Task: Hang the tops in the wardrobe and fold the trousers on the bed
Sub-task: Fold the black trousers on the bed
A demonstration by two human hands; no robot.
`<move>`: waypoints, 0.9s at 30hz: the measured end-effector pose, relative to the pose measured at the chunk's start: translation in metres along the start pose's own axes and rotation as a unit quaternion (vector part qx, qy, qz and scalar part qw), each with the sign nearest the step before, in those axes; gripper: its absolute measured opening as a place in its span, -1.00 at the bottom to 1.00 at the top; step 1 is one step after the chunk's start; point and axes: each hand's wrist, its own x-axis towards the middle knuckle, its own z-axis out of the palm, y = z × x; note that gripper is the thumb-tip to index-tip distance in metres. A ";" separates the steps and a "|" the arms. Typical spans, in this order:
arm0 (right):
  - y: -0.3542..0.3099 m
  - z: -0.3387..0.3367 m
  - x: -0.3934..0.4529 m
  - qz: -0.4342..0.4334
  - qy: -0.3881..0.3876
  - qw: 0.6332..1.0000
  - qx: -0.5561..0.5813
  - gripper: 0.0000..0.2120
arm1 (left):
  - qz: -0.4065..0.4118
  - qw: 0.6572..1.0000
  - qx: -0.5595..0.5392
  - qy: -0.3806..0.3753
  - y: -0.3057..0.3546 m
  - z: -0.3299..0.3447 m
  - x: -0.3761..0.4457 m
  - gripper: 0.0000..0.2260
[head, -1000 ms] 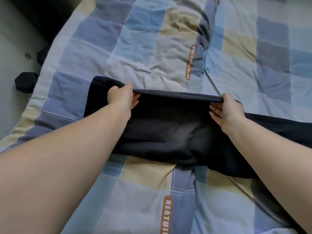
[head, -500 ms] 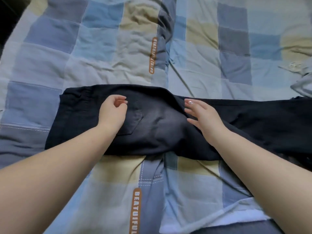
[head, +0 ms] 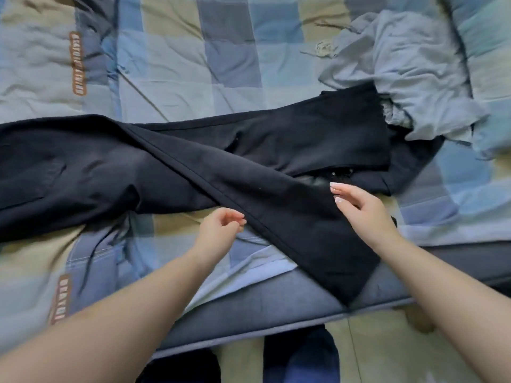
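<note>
Having been lifted off the seat of the black trousers (head: 171,172), where both had been pressing half a second earlier, the hands were seen further along the garment toward the legs. The left hand (head: 221,230) hovered with fingers loosely curled and nothing held, just beside the seam of the near leg. The right hand (head: 356,208) was held with straight fingers, its tips touching or just above that leg; which could not be told. This shift was judged to mean that the waist end had been flattened and the legs were to be aligned next, since one leg lay slanted over the bed's (head: 276,308) edge while the other ran straight. No fold across the length was yet made. Farther off, a crumpled grey-blue top (head: 409,70) lay on the checked quilt (head: 171,64), touching the far leg's hem, not yet hung. No containers were in view.
</note>
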 end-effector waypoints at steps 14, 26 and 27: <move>0.210 -0.073 -0.032 -0.227 -0.275 0.832 -0.426 -0.29 | -0.269 0.958 -0.071 0.073 -0.086 0.200 -0.002 -0.75; 0.218 -0.055 -0.031 -0.164 -0.079 0.952 -0.247 -0.59 | -0.259 0.895 -0.307 -0.195 -0.026 0.217 -0.001 -0.74; 0.211 -0.059 -0.026 -0.135 -0.037 0.971 -0.192 -0.64 | -0.240 0.893 -0.319 -0.210 -0.009 0.216 0.002 -0.74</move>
